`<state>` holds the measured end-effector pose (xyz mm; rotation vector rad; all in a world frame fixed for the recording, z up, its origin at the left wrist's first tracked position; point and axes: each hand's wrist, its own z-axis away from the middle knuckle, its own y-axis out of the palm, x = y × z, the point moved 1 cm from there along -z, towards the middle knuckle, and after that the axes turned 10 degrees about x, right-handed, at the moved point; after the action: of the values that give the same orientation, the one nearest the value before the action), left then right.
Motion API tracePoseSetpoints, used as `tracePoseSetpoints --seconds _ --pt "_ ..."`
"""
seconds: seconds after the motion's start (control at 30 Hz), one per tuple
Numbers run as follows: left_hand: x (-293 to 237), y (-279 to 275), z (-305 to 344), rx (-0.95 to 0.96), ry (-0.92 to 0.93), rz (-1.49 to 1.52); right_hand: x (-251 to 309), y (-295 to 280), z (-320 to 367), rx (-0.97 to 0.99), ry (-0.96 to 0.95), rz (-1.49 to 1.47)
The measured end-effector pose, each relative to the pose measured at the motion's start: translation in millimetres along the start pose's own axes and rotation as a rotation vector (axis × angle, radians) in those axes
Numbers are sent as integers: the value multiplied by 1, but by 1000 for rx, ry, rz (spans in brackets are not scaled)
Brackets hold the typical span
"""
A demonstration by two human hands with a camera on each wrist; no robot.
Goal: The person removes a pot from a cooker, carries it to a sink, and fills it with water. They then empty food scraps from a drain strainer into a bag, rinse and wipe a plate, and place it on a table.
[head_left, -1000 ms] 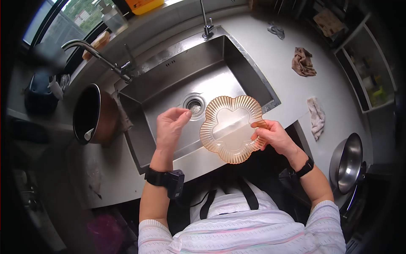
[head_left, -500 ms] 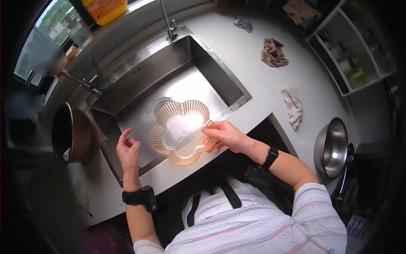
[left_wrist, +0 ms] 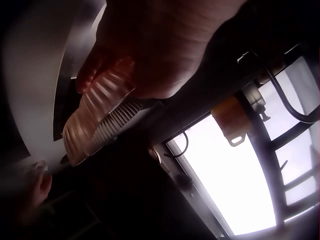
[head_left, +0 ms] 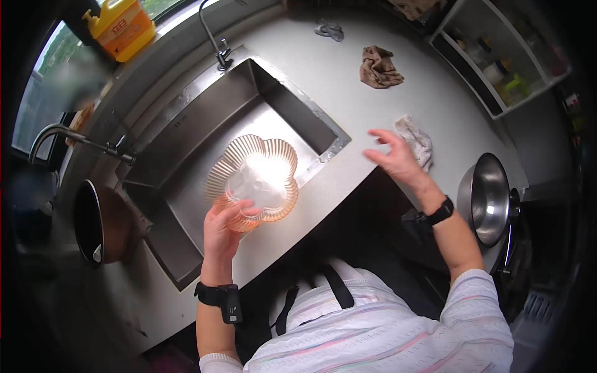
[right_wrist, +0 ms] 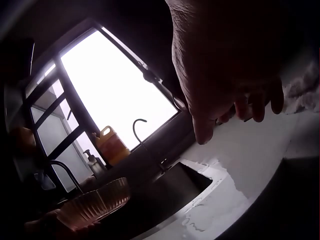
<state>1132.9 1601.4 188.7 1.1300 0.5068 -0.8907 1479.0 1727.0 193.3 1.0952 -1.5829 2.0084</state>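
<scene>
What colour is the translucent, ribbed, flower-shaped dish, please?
Pale amber; the dish shows best in the head view.

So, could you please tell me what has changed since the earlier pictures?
The left hand now holds the scalloped dish by its near edge. The right hand has let go and moved off to the right, near the white cloth. The dish is still above the sink; the brown cloth and metal bowl stay on the counter.
</scene>
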Motion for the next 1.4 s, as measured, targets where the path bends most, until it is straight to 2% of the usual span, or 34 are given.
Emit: tracePoseSetpoints --seconds 0.03,0.07,0.1,0.13,0.17,0.2,0.23,0.3,0.37,0.43,0.47,0.5,0.53,0.7,0.77,0.83,0.87,0.9,0.93,1.0,1.07,1.13,1.2,1.23,1.27,1.33,1.4 --pt "-5 -3 4 8 2 5 -37 -31 0 -146 -130 403" --pt "-10 -5 8 -44 31 5 -64 -51 9 -197 91 618" --pt "-12 -5 9 0 27 31 -79 -60 16 -171 332 731" --pt "-12 -4 9 54 22 58 -108 -62 21 -194 331 687" --pt "-13 -6 10 24 42 63 -132 -60 21 -221 340 646" --pt "-14 -6 11 45 39 58 -137 -62 14 -208 313 642" --pt "-15 -6 11 69 31 49 -141 -61 9 -187 298 455" --pt "-18 -7 12 53 54 -10 -108 -50 -5 -168 260 76" --pt "-17 -7 15 44 64 -66 -15 -30 -18 -46 103 -334" --pt "-18 -4 15 -50 83 -170 55 -1 -33 131 3 -410" --pt "-17 -3 13 -50 86 -175 77 21 -42 206 -47 -362" --pt "-15 -3 12 -69 107 -210 97 43 -51 216 -188 -167" --pt "-14 -3 12 -90 131 -245 128 61 -56 273 -166 -53" --pt "-20 2 22 -173 194 -429 174 165 -92 309 -458 113" --pt "-27 -8 29 -235 218 -457 192 183 -93 419 -565 171" --pt "-39 -24 38 -311 236 -751 207 197 -85 486 -655 177" --pt "-38 -37 41 -324 245 -746 215 203 -80 544 -734 180" --pt "-33 -53 42 -379 308 -881 222 205 -80 640 -765 278" --pt "-33 -63 44 -428 369 -1018 225 205 -78 639 -772 281" --pt "-53 -61 55 -478 340 -1104 221 203 -74 1036 -756 648" --pt "-66 -76 62 -623 675 -1509 213 189 -87 966 -676 660" --pt "-74 -89 74 -637 668 -1590 216 166 -109 898 -474 508" --pt "-76 -102 79 -608 793 -1717 226 149 -119 950 -115 109" --pt "-76 -108 80 -614 834 -1722 228 150 -121 958 -101 -19" --pt "-78 -111 81 -614 842 -1722 232 156 -120 952 -104 -16" --pt "-82 -116 83 -556 893 -1751 246 177 -112 1011 49 -296" --pt "-85 -118 81 -538 907 -1782 263 209 -97 1124 -12 -681"
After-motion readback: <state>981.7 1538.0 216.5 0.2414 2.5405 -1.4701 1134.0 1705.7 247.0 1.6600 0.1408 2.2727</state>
